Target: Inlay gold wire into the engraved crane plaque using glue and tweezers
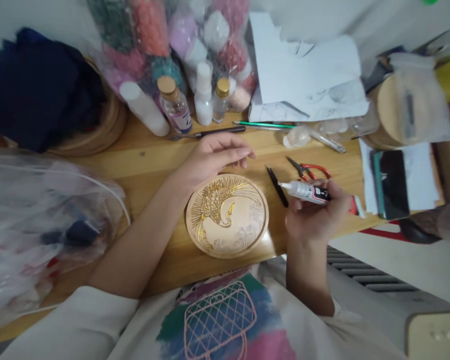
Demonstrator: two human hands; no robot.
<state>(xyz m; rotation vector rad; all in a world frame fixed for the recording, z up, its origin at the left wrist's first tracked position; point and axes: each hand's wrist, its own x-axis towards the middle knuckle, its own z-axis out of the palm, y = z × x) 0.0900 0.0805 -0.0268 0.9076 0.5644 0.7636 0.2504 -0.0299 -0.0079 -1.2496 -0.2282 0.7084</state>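
A round wooden plaque (247,235) with a gold crane outline lies on the wooden table (150,165) in front of me. My left hand (213,157) rests at the plaque's upper rim, fingers stretched out and loosely curved, holding nothing. My right hand (317,215) is closed around a white glue tube (307,191), its nozzle pointing left toward the plaque. Black tweezers (277,186) lie between the plaque and the tube tip.
Red-handled snips (309,171) lie behind my right hand. Small bottles (174,105) and bags of coloured material (180,40) stand at the back. Crumpled paper (303,75), a phone (392,182), a green pen (264,124), a dark tool (213,133) and a plastic bag (41,225) surround the work area.
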